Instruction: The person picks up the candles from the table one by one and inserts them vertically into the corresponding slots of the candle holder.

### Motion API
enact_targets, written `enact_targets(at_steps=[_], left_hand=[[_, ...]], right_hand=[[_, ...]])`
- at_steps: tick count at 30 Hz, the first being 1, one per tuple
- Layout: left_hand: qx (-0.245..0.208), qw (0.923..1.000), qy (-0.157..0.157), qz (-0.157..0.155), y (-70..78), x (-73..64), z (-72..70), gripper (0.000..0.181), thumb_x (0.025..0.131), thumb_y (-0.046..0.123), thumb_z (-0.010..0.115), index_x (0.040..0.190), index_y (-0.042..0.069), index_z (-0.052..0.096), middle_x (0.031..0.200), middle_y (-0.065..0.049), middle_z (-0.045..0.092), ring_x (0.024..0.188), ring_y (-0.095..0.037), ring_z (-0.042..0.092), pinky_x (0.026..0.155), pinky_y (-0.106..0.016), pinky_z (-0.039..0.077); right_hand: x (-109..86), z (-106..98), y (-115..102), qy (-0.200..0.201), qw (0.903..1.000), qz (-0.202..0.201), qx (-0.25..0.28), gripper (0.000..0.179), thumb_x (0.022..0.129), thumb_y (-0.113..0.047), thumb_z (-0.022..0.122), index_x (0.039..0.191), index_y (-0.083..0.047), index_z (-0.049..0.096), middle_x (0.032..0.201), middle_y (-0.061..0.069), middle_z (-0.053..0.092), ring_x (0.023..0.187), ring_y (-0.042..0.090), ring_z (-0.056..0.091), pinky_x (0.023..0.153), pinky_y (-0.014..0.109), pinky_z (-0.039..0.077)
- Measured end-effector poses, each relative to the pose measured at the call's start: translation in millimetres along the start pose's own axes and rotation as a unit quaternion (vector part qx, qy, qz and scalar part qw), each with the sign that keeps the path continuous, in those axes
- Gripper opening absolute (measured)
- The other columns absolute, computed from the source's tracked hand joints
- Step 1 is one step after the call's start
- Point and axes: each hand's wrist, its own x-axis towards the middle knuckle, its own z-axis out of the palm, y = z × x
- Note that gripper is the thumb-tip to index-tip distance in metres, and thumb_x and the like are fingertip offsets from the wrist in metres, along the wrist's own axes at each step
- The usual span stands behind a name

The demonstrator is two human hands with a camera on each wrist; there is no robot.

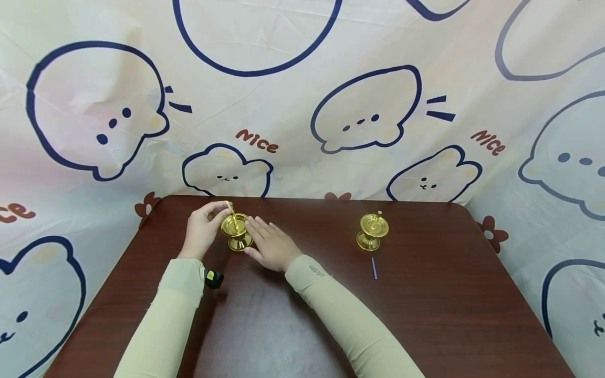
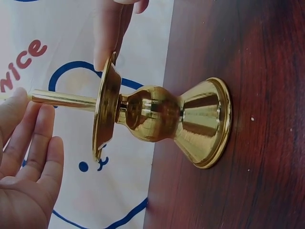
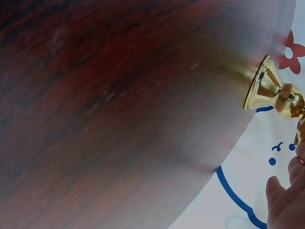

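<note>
A gold metal oil lamp [image 1: 240, 242] stands upright on the table at the left, with a round base, a shallow dish and a thin central tube [image 2: 64, 99]. My left hand [image 1: 202, 231] pinches a pale wick [image 2: 7, 95] at the tube's top end, its other fingers beside the tube. Part of that wick is hidden behind the thumb. My right hand [image 1: 271, 243] lies flat with straight fingers against the lamp's right side. One of its fingertips touches the dish rim in the left wrist view. At the right edge of the right wrist view the lamp is partly cut off.
A second gold oil lamp [image 1: 369, 239], with a pale tip on its tube, stands farther right. Below it lies a thin purple stick [image 1: 374, 268]. The dark brown table [image 1: 449, 294] ends at a printed cloth backdrop [image 1: 293, 105].
</note>
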Motion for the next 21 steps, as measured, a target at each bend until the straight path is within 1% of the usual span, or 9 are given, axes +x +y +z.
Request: enact_targets(at_steps=[4,6,8,13,16,18,21], left_hand=[[0.006,0.9999,0.005,0.006,-0.8,0.3,-0.5,0.032,0.1,0.027,0.067,0.123,0.004,0.071,0.116,-0.013,0.072,0.096,-0.008,0.065,0.075,-0.01,0.049],[0.012,0.9999,0.006,0.005,-1.4,-0.1,-1.2,0.032,0.1,0.028,0.067,0.123,0.006,0.07,0.116,-0.012,0.072,0.097,-0.005,0.065,0.076,-0.01,0.049],[0.02,0.9998,0.005,0.002,-2.2,-0.8,-2.3,0.033,0.1,0.029,0.067,0.124,0.007,0.07,0.117,-0.011,0.072,0.098,-0.005,0.065,0.076,-0.011,0.049],[0.032,0.9995,0.0,0.001,-1.9,-3.7,-5.6,0.035,0.101,0.031,0.065,0.125,0.007,0.069,0.121,-0.01,0.07,0.107,-0.017,0.066,0.08,-0.011,0.048],[0.037,0.9993,0.003,0.002,-0.3,-5.6,-7.3,0.033,0.101,0.031,0.064,0.124,0.007,0.069,0.122,-0.009,0.07,0.11,-0.021,0.065,0.085,-0.013,0.048],[0.041,0.9992,0.005,0.0,1.0,-7.1,-8.1,0.034,0.102,0.032,0.063,0.124,0.007,0.068,0.122,-0.01,0.07,0.112,-0.022,0.065,0.088,-0.02,0.051],[0.044,0.999,0.006,-0.001,3.4,-10.2,-8.8,0.035,0.103,0.034,0.061,0.124,0.007,0.067,0.123,-0.011,0.069,0.113,-0.025,0.065,0.095,-0.036,0.053]], right_hand=[[-0.4,-1.1,-0.1,-0.001,1.0,-0.001,-0.005,0.068,0.109,-0.051,0.03,0.164,-0.014,0.013,0.17,-0.001,0.008,0.156,0.016,0.005,0.125,0.036,0.012],[-0.2,-0.5,0.2,0.0,1.0,-0.001,-0.005,0.068,0.109,-0.051,0.031,0.164,-0.014,0.013,0.17,0.0,0.009,0.156,0.016,0.005,0.125,0.036,0.013],[0.2,0.2,0.4,0.002,1.0,-0.003,-0.004,0.068,0.109,-0.051,0.032,0.164,-0.014,0.014,0.17,0.0,0.01,0.156,0.016,0.006,0.125,0.037,0.015],[1.0,1.5,0.6,0.006,1.0,-0.005,-0.002,0.068,0.109,-0.049,0.036,0.164,-0.013,0.015,0.17,0.0,0.011,0.156,0.017,0.007,0.124,0.04,0.018],[1.3,2.3,0.9,0.009,0.9999,-0.004,-0.003,0.068,0.109,-0.049,0.034,0.164,-0.014,0.015,0.17,0.0,0.01,0.156,0.017,0.006,0.124,0.041,0.018],[1.4,3.3,1.4,0.013,0.9999,-0.002,-0.001,0.067,0.109,-0.049,0.034,0.164,-0.014,0.016,0.17,-0.001,0.011,0.156,0.017,0.006,0.124,0.042,0.018],[1.9,5.7,2.2,0.02,0.9998,0.004,-0.007,0.066,0.109,-0.05,0.032,0.164,-0.017,0.017,0.17,-0.002,0.011,0.156,0.018,0.006,0.124,0.043,0.018]])
